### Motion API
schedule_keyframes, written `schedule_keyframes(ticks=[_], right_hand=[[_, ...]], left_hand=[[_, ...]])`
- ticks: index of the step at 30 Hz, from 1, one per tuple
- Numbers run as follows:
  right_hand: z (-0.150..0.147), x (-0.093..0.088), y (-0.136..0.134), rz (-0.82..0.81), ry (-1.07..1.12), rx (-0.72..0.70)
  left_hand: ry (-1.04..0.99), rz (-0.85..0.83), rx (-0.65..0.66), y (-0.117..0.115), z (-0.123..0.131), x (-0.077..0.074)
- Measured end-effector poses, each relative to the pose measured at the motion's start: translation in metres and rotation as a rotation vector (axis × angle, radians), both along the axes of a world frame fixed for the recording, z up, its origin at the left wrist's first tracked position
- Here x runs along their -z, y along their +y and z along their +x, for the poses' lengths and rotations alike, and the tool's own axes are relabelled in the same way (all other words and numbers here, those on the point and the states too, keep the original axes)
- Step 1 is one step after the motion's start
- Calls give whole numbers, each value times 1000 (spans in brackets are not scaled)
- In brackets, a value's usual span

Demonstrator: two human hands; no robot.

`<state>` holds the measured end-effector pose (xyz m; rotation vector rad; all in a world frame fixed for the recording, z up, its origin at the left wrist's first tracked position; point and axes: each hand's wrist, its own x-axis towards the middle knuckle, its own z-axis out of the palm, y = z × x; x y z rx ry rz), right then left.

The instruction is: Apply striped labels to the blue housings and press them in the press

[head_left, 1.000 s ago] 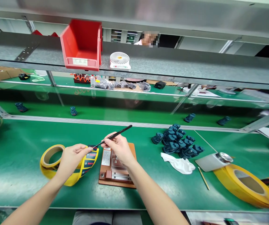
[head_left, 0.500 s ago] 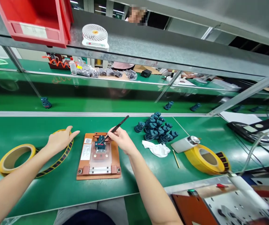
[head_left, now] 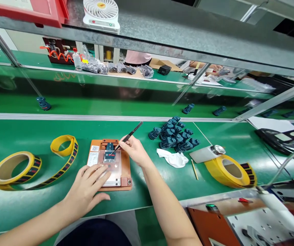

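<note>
My right hand pinches black tweezers, whose tip rests on a small dark blue part with a red label. That part sits in a brown fixture with a clear cover on the green bench. My left hand lies flat with fingers spread on the fixture's near left corner, touching the clear cover. A yellow label tape roll with a loose strip looped out lies to the left of the fixture.
A pile of several dark blue parts sits right of the fixture, with a white cloth, a thin stick, a metal-topped dispenser and a second yellow tape roll. Beyond runs a green conveyor carrying single parts. A white fan stands on the shelf.
My left hand left the tape roll and came down flat on the fixture's near corner. My right hand carried the tweezers from the tape to the part in the fixture.
</note>
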<state>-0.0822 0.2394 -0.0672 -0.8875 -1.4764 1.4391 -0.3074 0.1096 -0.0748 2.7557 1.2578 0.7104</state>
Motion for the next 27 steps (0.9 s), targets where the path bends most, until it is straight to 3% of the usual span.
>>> schedule_keyframes(ticks=[16, 27], right_hand=[[0, 2, -1, 1, -37, 9], [-1, -10, 4, -2, -71, -36]], left_hand=[[-48, 34, -39, -4, 1, 4], [154, 16, 15, 16, -5, -7]])
